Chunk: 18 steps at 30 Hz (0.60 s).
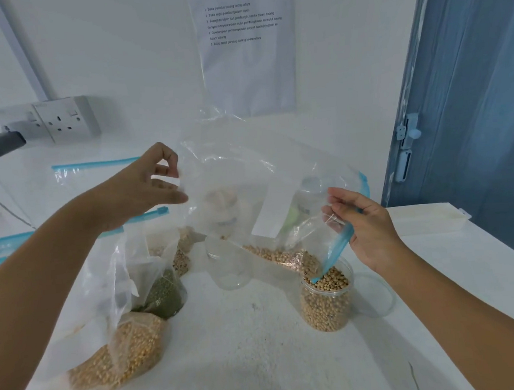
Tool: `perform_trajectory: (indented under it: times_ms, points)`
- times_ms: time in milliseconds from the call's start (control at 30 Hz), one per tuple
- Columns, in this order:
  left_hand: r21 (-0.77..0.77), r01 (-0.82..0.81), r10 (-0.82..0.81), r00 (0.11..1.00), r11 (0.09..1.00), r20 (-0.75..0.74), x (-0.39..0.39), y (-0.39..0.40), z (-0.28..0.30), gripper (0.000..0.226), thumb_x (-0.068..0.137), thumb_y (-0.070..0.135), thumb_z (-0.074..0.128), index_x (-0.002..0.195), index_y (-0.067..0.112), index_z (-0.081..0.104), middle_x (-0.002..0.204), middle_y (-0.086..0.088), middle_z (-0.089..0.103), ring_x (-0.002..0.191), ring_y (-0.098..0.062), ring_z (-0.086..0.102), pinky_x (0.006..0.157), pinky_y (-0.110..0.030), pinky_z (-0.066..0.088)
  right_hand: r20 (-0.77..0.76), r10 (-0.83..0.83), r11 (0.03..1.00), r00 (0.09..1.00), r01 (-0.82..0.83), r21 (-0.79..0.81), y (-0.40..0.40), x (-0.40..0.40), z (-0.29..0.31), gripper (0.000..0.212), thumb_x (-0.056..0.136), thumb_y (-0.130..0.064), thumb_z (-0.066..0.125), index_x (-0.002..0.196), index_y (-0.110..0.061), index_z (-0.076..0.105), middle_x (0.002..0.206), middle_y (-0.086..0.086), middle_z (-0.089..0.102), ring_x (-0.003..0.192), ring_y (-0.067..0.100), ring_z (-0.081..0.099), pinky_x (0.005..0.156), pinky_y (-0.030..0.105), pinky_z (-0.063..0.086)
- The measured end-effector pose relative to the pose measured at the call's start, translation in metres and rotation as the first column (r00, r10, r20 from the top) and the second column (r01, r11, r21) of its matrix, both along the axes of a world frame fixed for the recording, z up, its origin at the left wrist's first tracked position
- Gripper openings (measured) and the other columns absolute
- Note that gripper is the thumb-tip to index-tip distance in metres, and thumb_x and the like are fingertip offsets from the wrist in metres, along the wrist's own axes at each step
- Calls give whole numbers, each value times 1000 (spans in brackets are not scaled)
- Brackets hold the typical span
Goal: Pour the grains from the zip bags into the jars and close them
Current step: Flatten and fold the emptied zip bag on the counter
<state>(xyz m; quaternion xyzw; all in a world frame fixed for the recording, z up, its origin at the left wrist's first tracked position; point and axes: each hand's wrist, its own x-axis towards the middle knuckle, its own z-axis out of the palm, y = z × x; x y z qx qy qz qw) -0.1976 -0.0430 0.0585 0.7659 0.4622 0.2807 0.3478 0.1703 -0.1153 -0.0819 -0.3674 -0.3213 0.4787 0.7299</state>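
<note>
Left hand (144,185) pinching the lifted bottom of a clear zip bag (248,177), right hand (366,229) gripping its blue-zipped mouth (beans spilling) over a nearly full jar (325,300) by the tabletop's right edge

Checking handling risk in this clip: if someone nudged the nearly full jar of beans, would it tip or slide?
The bean jar looks filled almost to its rim, so it is probably heavy and would likely slide rather than tip. It is squat and upright, which suggests stability. With no lid on, a hard knock could spill beans.
</note>
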Motion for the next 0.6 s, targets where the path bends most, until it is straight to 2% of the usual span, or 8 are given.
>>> perform_trajectory:
  times_ms: [67,133,200,267,300,367,467,600]
  points:
    - [89,-8,3,998,996,58,8,1,-1,41,82,25,88,98,30,50,119,-6,68,97,-26,67,77,-37,50,-3,-3,1000,1000,3,4,0,1,0,28,75,-5,75,99,-15,84,100,6,76,91,21,74,80,31,63]
    - [166,-54,28,987,985,159,14,3,-4,30,97,8,71,98,31,51,106,-11,73,98,-29,62,83,-39,45,-2,-14,1000,1000,14,10,-1,2,0,29,75,-5,75,101,-13,82,97,6,76,90,20,74,80,32,63]
    - [194,-99,46,965,976,259,18,4,-8,27,101,11,66,103,33,51,104,-14,75,99,-30,60,87,-46,41,-5,-29,1000,1000,29,12,-1,3,0,30,76,-4,74,105,-11,80,95,5,76,90,19,74,79,31,63]
    - [198,-130,70,956,971,284,23,4,-14,23,102,21,67,110,30,47,111,-16,72,97,-29,59,85,-50,43,-11,-37,999,999,37,12,-2,4,0,28,80,-2,73,106,-11,79,96,5,77,90,20,74,79,30,63]
    - [191,-152,93,953,970,287,25,4,-18,26,102,26,67,114,27,44,116,-16,68,98,-30,60,85,-49,46,-15,-38,999,999,39,12,-2,4,0,28,81,-1,73,106,-11,79,97,5,77,91,20,75,78,30,62]
    - [130,-202,151,934,971,325,31,-1,-23,42,96,35,72,118,22,39,122,-14,62,109,-29,63,96,-46,55,-21,-46,999,999,46,12,-4,4,0,27,81,-2,73,106,-11,80,98,6,77,91,20,75,78,30,62]
    - [2,-244,220,881,970,419,36,-9,-25,68,75,42,82,122,20,38,123,-12,57,117,-30,64,102,-48,57,-16,-68,998,998,68,11,-6,6,-2,25,91,4,68,108,-9,78,99,7,76,90,19,74,78,30,63]
    - [-135,-235,271,861,962,431,32,-9,-30,94,60,20,99,130,17,36,129,-18,55,121,-35,64,105,-47,55,-20,-74,997,997,74,5,-7,5,-3,25,93,6,66,110,-9,78,101,7,76,91,19,74,79,31,63]
